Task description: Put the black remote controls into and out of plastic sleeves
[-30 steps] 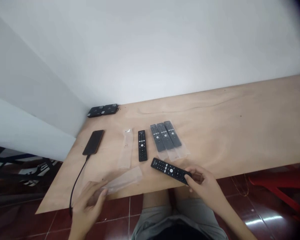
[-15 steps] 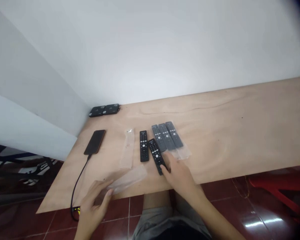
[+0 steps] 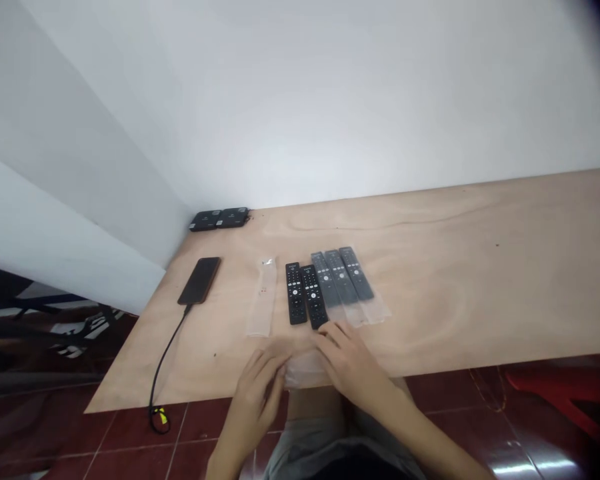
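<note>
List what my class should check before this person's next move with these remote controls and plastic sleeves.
1. Two bare black remote controls side by side, not overlapping: ok.
2. Three sleeved remote controls lying flat in a row: ok.
3. Empty clear sleeve apart from the bare remotes: ok.
4. Second clear sleeve firmly held by left hand and right hand: cannot tell.
5. Phone cable away from both hands: ok.

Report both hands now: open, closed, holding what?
Left hand: on a clear plastic sleeve, grip cannot be told.
Right hand: on the same sleeve, grip cannot be told.
</note>
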Demonstrator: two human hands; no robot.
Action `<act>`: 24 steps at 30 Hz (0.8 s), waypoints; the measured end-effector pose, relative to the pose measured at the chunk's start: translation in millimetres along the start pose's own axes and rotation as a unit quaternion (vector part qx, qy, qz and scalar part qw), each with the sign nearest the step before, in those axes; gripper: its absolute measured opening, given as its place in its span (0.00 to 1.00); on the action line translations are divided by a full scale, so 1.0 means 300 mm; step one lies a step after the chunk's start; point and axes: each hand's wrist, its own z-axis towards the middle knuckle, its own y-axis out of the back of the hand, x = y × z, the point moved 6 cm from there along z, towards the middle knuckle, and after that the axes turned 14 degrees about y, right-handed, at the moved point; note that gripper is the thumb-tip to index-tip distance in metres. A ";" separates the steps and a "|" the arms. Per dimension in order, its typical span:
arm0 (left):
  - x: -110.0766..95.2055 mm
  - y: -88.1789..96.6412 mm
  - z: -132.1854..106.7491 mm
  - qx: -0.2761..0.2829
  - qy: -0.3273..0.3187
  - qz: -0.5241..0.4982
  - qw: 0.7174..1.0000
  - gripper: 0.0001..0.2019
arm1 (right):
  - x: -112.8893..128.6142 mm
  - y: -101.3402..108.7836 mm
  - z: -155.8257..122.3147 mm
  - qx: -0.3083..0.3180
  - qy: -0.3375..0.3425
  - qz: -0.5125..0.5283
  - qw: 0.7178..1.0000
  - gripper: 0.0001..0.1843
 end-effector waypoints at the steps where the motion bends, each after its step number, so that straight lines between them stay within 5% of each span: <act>1: 0.002 -0.004 0.006 0.000 0.004 0.000 1.000 0.16 | -0.012 -0.010 -0.028 0.005 -0.002 -0.012 1.000 0.16; 10: 0.090 0.051 0.035 0.051 0.069 -0.050 0.995 0.10 | -0.153 0.050 -0.219 -0.021 -0.068 -0.021 0.997 0.13; 16: -0.011 0.054 0.097 0.098 0.056 -0.119 0.986 0.13 | -0.134 0.131 -0.180 0.016 -0.083 0.075 0.994 0.19; 19: -0.053 0.064 0.140 0.126 0.045 -0.158 0.978 0.12 | -0.114 0.155 -0.131 0.066 -0.055 0.146 0.986 0.10; 21: -0.051 0.081 0.160 0.102 0.048 -0.213 0.971 0.09 | -0.119 0.161 -0.112 0.078 -0.061 0.210 0.973 0.02; 24: -0.005 0.105 0.162 -0.036 0.103 -0.311 0.944 0.13 | -0.144 0.135 -0.103 0.044 -0.121 0.343 0.930 0.09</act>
